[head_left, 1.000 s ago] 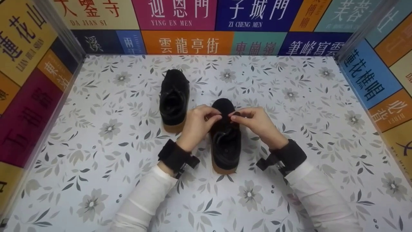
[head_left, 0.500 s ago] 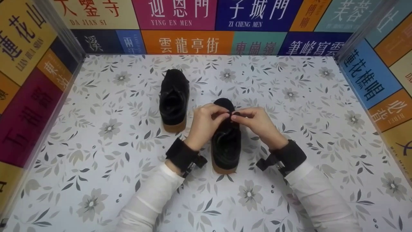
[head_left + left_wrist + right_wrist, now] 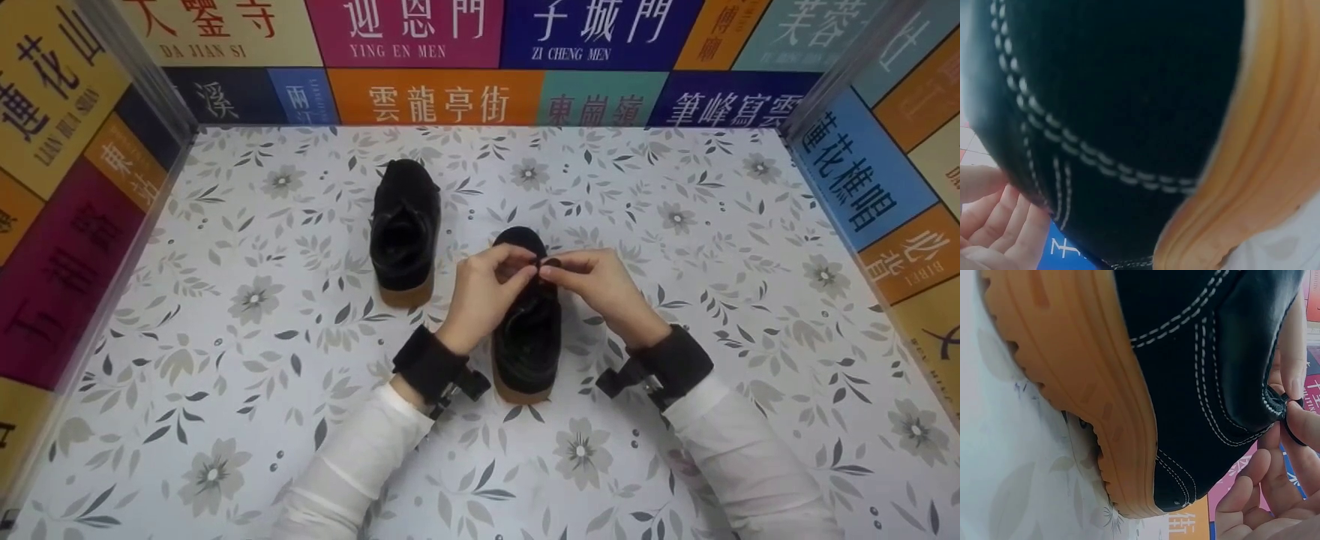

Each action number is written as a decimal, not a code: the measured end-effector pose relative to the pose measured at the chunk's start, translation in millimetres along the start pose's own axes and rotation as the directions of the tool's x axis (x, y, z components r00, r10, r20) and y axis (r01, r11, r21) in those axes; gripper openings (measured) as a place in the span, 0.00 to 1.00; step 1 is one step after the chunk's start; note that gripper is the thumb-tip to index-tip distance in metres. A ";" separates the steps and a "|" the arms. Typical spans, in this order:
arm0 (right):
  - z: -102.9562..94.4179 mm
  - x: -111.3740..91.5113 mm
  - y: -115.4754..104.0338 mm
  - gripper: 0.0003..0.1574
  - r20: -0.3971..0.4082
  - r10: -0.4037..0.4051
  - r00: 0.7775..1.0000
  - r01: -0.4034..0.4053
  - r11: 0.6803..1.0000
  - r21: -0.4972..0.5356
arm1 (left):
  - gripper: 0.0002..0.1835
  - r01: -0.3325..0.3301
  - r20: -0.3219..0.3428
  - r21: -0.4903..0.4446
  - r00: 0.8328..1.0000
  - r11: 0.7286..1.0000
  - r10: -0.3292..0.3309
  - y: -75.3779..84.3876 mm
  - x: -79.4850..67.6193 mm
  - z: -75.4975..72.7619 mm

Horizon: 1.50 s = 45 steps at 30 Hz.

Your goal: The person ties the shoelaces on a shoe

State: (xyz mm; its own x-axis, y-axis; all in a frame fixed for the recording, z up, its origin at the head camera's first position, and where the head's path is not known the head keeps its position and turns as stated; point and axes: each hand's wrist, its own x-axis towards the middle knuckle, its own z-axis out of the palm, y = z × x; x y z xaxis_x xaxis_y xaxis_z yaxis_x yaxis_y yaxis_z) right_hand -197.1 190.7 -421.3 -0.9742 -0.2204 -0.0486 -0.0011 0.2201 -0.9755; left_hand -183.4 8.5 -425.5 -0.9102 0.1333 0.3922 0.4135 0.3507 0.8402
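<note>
A black shoe (image 3: 529, 341) with pale stitching and a tan sole stands on the tabletop, toe pointing away from me. Over its lacing my left hand (image 3: 476, 292) and right hand (image 3: 604, 289) meet, thumb and forefinger tips almost together. In the right wrist view a thin black lace (image 3: 1292, 434) curves out from between the pinching fingers at the shoe's front. Both hands pinch at this lace; its knot is mostly hidden by the fingertips. The shoe's side fills most of the left wrist view. The matching black shoe (image 3: 405, 225) stands untouched, further back to the left.
The tabletop (image 3: 225, 390) has a white leaf-and-flower print. Colourful panels with lettering (image 3: 435, 97) wall it in at the back and on both sides. Each wrist wears a black strap (image 3: 671, 367) with a small camera mount.
My left hand has moved right to meet the right hand over the shoe's lacing, its pinched fingertips now close to the other's. The right hand and both shoes have stayed about where they were.
</note>
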 end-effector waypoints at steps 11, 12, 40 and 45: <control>-1.3 0.1 -0.4 0.19 0.020 0.029 0.999 -0.029 0.999 0.018 | 0.07 0.029 0.010 -0.087 1.000 0.996 -0.028 -2.0 -1.5 1.0; -1.5 0.2 -0.1 0.19 0.021 0.029 0.999 -0.030 0.999 0.022 | 0.07 0.027 0.012 -0.095 1.000 0.995 -0.026 -1.9 -1.9 0.8; -0.8 -0.7 -1.6 0.15 0.041 0.008 0.999 -0.008 1.000 -0.001 | 0.06 -0.104 -0.033 -0.097 0.994 0.990 0.101 2.5 -16.3 -2.5; -0.5 0.2 -1.2 0.17 0.034 0.009 0.999 -0.008 1.000 -0.017 | 0.06 -0.177 -0.036 -0.041 0.984 0.983 0.176 -0.4 -16.9 -1.5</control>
State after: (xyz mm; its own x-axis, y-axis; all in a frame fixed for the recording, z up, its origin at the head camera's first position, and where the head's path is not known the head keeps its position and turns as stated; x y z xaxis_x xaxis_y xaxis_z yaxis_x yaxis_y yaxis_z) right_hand -197.4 190.9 -420.0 -0.9660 -0.2503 -0.0642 0.0029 0.2379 -0.9713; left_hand -168.1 4.7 -431.9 -0.8219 0.1595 0.5469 0.5688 0.2836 0.7720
